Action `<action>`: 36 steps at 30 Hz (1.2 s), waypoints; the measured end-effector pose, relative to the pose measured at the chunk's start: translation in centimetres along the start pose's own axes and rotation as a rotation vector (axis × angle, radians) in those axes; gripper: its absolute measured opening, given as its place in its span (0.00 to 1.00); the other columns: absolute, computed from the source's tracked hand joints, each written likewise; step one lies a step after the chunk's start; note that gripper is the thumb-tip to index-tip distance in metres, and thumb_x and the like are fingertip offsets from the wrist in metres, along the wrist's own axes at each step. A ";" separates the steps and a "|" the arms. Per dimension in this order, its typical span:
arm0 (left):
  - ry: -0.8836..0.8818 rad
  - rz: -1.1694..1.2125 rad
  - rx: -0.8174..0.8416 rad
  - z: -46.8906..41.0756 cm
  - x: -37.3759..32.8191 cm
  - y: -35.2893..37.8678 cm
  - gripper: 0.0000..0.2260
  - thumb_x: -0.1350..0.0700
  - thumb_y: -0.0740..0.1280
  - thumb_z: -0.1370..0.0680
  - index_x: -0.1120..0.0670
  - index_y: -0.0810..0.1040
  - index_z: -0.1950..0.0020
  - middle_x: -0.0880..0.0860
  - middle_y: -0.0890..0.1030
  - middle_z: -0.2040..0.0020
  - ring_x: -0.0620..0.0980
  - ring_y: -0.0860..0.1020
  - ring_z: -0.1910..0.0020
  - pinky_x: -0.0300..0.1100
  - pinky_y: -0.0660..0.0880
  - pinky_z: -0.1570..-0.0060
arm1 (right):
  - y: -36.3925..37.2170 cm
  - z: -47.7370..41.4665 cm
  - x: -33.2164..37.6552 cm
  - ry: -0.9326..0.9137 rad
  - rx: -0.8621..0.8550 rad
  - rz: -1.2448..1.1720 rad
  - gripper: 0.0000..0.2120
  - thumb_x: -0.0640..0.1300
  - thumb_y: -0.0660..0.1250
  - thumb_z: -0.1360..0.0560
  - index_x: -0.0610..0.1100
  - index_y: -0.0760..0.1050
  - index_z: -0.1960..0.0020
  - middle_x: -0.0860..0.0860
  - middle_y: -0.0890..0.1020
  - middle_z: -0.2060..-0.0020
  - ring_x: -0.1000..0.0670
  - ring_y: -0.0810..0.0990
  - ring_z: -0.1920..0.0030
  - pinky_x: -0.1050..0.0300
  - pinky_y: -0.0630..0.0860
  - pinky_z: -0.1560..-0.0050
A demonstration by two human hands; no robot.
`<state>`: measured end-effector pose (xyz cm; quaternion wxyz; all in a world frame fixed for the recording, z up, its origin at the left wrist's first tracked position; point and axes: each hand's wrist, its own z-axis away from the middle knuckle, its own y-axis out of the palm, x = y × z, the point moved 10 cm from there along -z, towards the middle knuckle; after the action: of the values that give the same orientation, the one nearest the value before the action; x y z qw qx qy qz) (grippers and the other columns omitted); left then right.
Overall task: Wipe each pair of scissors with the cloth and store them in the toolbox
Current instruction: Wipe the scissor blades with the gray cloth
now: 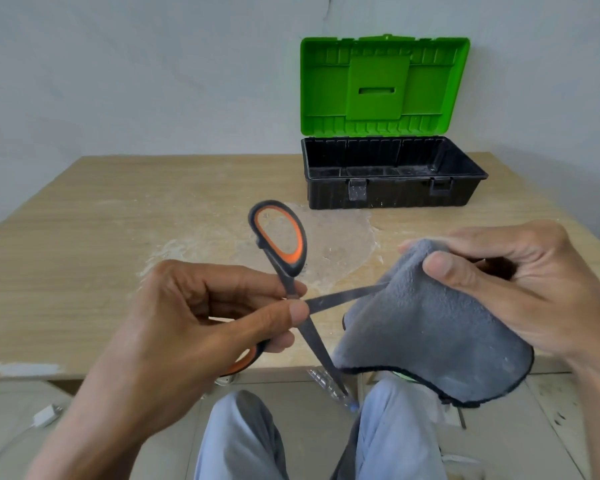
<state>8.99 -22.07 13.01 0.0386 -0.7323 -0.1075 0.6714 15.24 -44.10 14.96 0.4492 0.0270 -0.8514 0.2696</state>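
Two grips: left hand (pixel 201 313) pinches the scissors (pixel 289 280) near the pivot, blades spread; right hand (pixel 520 282) pinches the cloth (pixel 430 334) around one blade's tip. I read that blade's long axis running rightward from left hand into cloth; the other points downward. Toolbox (pixel 392 195) open on the counter (pixel 118 237), nearer the right hand.

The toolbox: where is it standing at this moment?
In the head view the toolbox stands open on the far right part of the table, near the wall, beyond the right hand that holds the cloth.
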 end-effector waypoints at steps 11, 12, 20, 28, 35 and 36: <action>0.044 -0.129 0.095 -0.6 -1.1 0.5 0.07 0.53 0.77 0.39 0.47 0.88 0.62 0.55 0.85 0.70 0.52 0.84 0.71 0.49 0.82 0.63 | 1.7 -0.5 -0.9 0.117 0.248 0.112 0.08 0.54 0.72 0.24 0.57 0.89 0.48 0.54 0.88 0.56 0.53 0.85 0.61 0.64 0.77 0.63; 0.042 -0.135 0.094 -0.6 -1.1 0.5 0.07 0.53 0.77 0.39 0.47 0.88 0.62 0.55 0.85 0.70 0.52 0.84 0.71 0.49 0.83 0.63 | 1.7 -0.5 -1.0 0.113 0.269 0.137 0.08 0.56 0.72 0.22 0.58 0.89 0.48 0.53 0.88 0.54 0.51 0.84 0.62 0.59 0.77 0.64; 0.015 -0.147 0.136 -1.0 -0.3 2.1 0.07 0.52 0.78 0.38 0.47 0.88 0.61 0.54 0.85 0.69 0.52 0.85 0.69 0.51 0.83 0.62 | 5.0 -0.3 -0.5 0.055 0.381 0.197 0.11 0.57 0.69 0.19 0.55 0.88 0.45 0.53 0.89 0.54 0.48 0.86 0.51 0.49 0.81 0.47; -0.040 -0.070 0.139 -1.1 0.6 2.1 0.07 0.54 0.78 0.39 0.51 0.88 0.62 0.57 0.85 0.70 0.51 0.84 0.71 0.37 0.80 0.67 | 6.3 -0.1 -0.4 0.081 0.260 0.046 0.09 0.56 0.71 0.22 0.55 0.88 0.53 0.49 0.84 0.65 0.43 0.81 0.66 0.41 0.76 0.66; -0.105 0.027 0.165 -0.9 1.8 2.0 0.07 0.58 0.77 0.39 0.55 0.88 0.63 0.60 0.84 0.71 0.52 0.82 0.74 0.35 0.77 0.70 | 5.1 0.6 -1.2 0.146 0.267 0.101 0.11 0.54 0.71 0.21 0.50 0.88 0.55 0.56 0.85 0.65 0.54 0.84 0.65 0.49 0.82 0.60; -0.106 0.034 0.167 -0.9 1.8 2.0 0.06 0.58 0.77 0.39 0.55 0.88 0.63 0.60 0.84 0.71 0.52 0.82 0.74 0.35 0.77 0.70 | 4.9 0.7 -1.2 0.158 0.268 0.097 0.10 0.53 0.72 0.22 0.50 0.89 0.54 0.60 0.86 0.64 0.56 0.86 0.62 0.55 0.83 0.59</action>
<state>10.25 -23.52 10.91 0.0826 -0.6915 -0.0406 0.7165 14.03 -40.45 11.59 0.4935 0.0240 -0.7701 0.4034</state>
